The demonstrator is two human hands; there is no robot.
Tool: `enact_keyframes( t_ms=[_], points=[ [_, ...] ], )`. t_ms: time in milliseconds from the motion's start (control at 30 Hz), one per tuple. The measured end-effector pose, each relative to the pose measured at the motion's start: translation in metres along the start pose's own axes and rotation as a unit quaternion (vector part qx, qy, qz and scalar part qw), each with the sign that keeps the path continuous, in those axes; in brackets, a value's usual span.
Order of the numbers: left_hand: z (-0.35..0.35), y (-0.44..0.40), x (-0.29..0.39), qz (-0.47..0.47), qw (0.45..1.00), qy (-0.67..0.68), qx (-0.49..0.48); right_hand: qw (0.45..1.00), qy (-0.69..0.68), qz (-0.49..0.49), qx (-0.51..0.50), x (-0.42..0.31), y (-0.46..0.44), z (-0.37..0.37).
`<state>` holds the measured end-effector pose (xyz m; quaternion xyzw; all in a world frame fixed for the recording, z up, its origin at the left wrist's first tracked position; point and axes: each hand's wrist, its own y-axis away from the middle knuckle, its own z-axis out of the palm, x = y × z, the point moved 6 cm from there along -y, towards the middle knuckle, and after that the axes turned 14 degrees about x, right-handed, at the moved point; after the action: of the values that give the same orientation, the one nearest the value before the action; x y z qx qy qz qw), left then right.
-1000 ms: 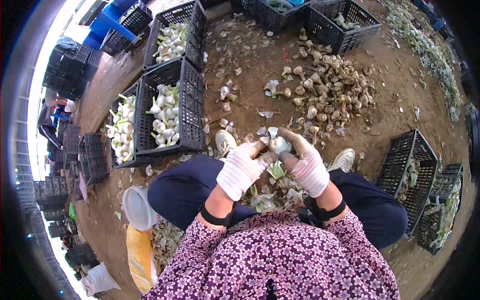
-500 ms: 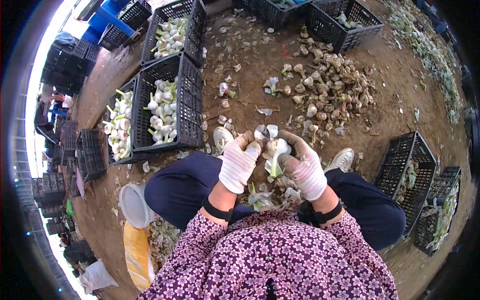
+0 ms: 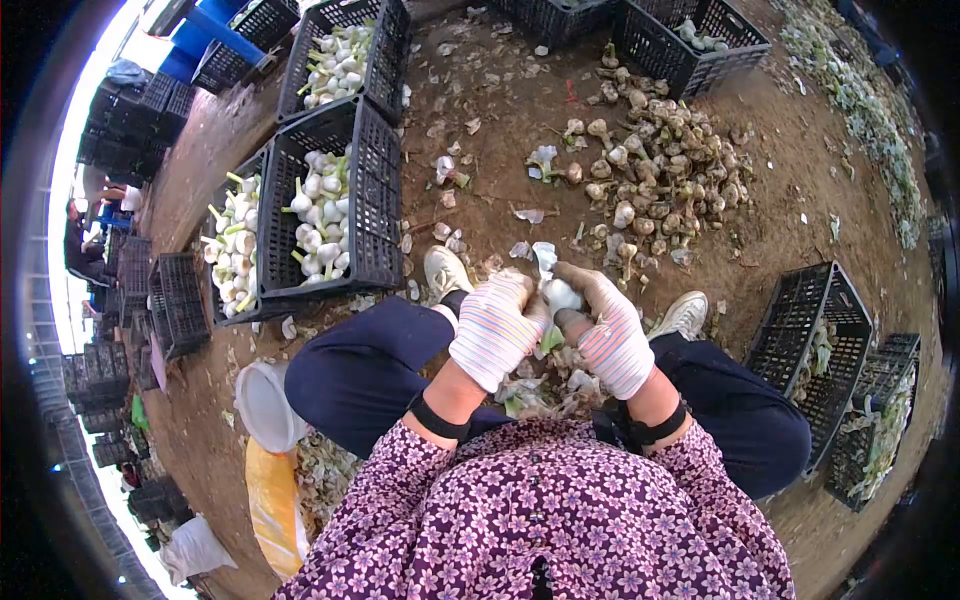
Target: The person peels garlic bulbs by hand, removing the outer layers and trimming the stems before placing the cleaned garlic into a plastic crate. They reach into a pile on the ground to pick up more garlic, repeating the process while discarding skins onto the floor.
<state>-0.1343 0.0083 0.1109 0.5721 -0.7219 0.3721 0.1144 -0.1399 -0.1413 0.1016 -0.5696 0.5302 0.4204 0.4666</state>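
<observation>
A white garlic bulb (image 3: pixel 562 295) is between my two gloved hands, above the ground between my shoes. My right hand (image 3: pixel 605 325) grips its right side with thumb and fingers. My left hand (image 3: pixel 500 325) is closed against the bulb's left side, its fingertips partly hidden. A loose white skin (image 3: pixel 544 256) stands up at the top of the bulb, and a green stem end (image 3: pixel 550 340) shows below. Peeled skins (image 3: pixel 570 385) lie on the ground beneath my hands. Beyond them is a heap of brownish unpeeled garlic (image 3: pixel 680 165).
Black crates of white garlic (image 3: pixel 378 200) stand at the left. A white bucket (image 3: pixel 268 405) and a yellow sack (image 3: pixel 272 500) are by my left knee. Another black crate (image 3: pixel 815 350) with leafy scraps stands at the right. A crate (image 3: pixel 690 50) sits behind the heap.
My left hand moved away from the bulb, then came back against it. The bulb was turned, its stem swinging down and then mostly out of sight. The view shifted slightly.
</observation>
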Motion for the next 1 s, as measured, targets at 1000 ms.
enact_keyframes(
  t_ms=[1000],
  points=[
    [0.071, 0.062, -0.137, -0.622, 0.717, 0.315, -0.013, 0.862, -0.336, 0.379, -0.023, 0.036, -0.038, 0.076]
  ],
)
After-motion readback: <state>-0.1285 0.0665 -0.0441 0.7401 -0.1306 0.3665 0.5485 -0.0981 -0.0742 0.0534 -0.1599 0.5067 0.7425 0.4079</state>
